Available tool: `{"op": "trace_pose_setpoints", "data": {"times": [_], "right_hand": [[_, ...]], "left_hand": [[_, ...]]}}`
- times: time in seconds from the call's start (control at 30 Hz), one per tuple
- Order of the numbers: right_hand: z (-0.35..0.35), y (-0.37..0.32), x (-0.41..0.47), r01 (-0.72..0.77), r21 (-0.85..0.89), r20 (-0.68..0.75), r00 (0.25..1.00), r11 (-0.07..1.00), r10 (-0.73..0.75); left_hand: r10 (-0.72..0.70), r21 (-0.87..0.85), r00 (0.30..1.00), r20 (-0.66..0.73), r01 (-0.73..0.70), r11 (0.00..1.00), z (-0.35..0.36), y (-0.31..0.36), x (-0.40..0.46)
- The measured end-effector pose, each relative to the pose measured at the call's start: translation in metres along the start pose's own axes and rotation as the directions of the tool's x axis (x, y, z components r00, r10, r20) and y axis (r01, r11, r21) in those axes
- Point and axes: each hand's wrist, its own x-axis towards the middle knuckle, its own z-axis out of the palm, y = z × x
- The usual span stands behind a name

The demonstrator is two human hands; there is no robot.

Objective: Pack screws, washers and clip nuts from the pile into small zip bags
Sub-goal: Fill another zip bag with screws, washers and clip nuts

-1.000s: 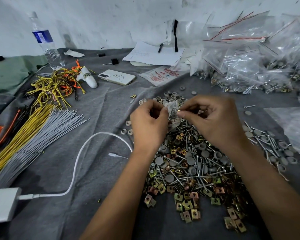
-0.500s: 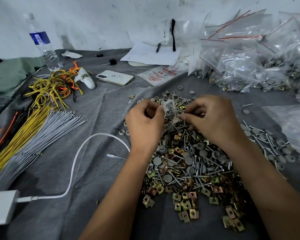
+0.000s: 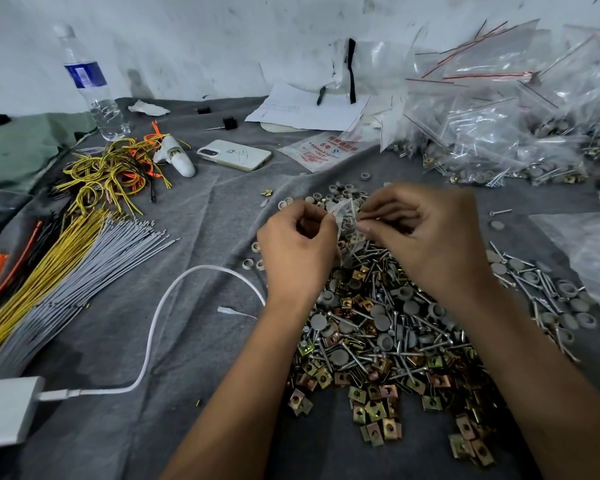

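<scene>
Zip bag (image 3: 346, 216) | pinched between left hand (image 3: 297, 251), right hand (image 3: 430, 237) | above pile (image 3: 388, 341)

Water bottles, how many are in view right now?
1. The water bottle stands upright at the far left by the wall, behind the tangled yellow wires. Others may be hidden behind the bag heap.

one bottle (image 3: 92, 84), one phone (image 3: 234, 155), two hands (image 3: 297, 251)
</scene>
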Motion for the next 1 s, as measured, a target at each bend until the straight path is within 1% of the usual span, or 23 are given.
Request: {"op": "trace_pose_setpoints", "data": {"times": [0.07, 0.13, 0.2, 0.23, 0.3, 0.4, 0.43, 0.47, 0.57, 0.63, 0.7, 0.77, 0.8, 0.83, 0.9, 0.93, 1.0], "right_hand": [[0.006, -0.001, -0.001, 0.061, -0.088, 0.065, 0.996, 0.994, -0.055], [0.009, 0.002, 0.0, 0.075, -0.14, 0.095, 0.994, 0.987, -0.062], [0.007, 0.004, 0.001, 0.098, -0.117, 0.055, 0.994, 0.988, -0.092], [0.004, 0.005, 0.002, 0.132, -0.107, 0.031, 0.991, 0.985, -0.129], [0.002, 0.005, 0.003, 0.179, -0.094, 0.045, 0.983, 0.979, -0.175], [0.006, 0.003, 0.0, 0.097, -0.123, 0.239, 0.969, 0.988, -0.065], [0.009, 0.002, -0.001, 0.083, -0.143, 0.28, 0.959, 0.986, -0.04], [0.011, 0.002, -0.002, 0.081, -0.144, 0.283, 0.959, 0.986, -0.037], [0.01, 0.003, -0.001, 0.058, -0.059, 0.2, 0.979, 0.997, -0.045], [0.008, 0.006, -0.001, 0.005, 0.031, 0.153, 0.988, 1.0, -0.009], [0.006, 0.007, -0.001, -0.072, 0.194, 0.112, 0.992, 0.978, 0.051], [0.002, 0.005, 0.001, -0.116, 0.401, 0.087, 0.992, 0.909, 0.088], [0.0, 0.004, 0.002, -0.131, 0.494, 0.088, 0.991, 0.86, 0.1], [-0.003, 0.003, 0.004, -0.138, 0.56, 0.09, 0.99, 0.817, 0.106], [-0.007, 0.001, 0.006, -0.143, 0.635, 0.076, 0.99, 0.759, 0.122], [-0.008, 0.0, 0.008, -0.146, 0.668, 0.061, 0.988, 0.73, 0.142], [-0.011, 0.001, 0.01, -0.154, 0.736, 0.029, 0.98, 0.659, 0.197]], "left_hand": [[0.012, -0.003, 1.0, -0.006, -0.012, 1.0, 0.001, 0.0, 0.001], [0.011, -0.013, 1.0, -0.02, -0.011, 1.0, 0.001, 0.0, 0.001], [0.003, -0.036, 0.999, -0.043, -0.004, 0.999, 0.001, 0.0, 0.001], [-0.004, -0.058, 0.998, -0.058, 0.001, 0.998, 0.0, 0.001, 0.001], [-0.026, -0.12, 0.996, -0.085, 0.016, 0.993, -0.001, 0.001, 0.001], [-0.08, -0.231, 0.992, -0.095, 0.056, 0.971, -0.004, 0.001, 0.003], [-0.096, -0.277, 0.992, -0.079, 0.071, 0.958, -0.004, 0.0, 0.004], [-0.105, -0.321, 0.993, -0.055, 0.082, 0.944, -0.005, 0.001, 0.004], [-0.087, -0.416, 0.996, 0.001, 0.08, 0.906, -0.006, 0.003, 0.005], [-0.055, -0.414, 0.997, -0.05, 0.029, 0.91, -0.007, 0.003, 0.007], [-0.043, -0.356, 0.989, -0.145, -0.012, 0.934, -0.01, 0.001, 0.009], [-0.071, -0.317, 0.98, -0.187, 0.008, 0.948, -0.011, -0.001, 0.012], [-0.09, -0.303, 0.982, -0.163, 0.037, 0.952, -0.012, -0.002, 0.014], [-0.103, -0.279, 0.989, -0.11, 0.069, 0.958, -0.012, -0.003, 0.014], [-0.096, -0.233, 0.994, 0.055, 0.106, 0.967, -0.009, -0.003, 0.012], [-0.082, -0.251, 0.986, 0.142, 0.116, 0.961, -0.008, -0.002, 0.009], [-0.056, -0.345, 0.957, 0.286, 0.157, 0.926, -0.007, 0.0, 0.006]]}}
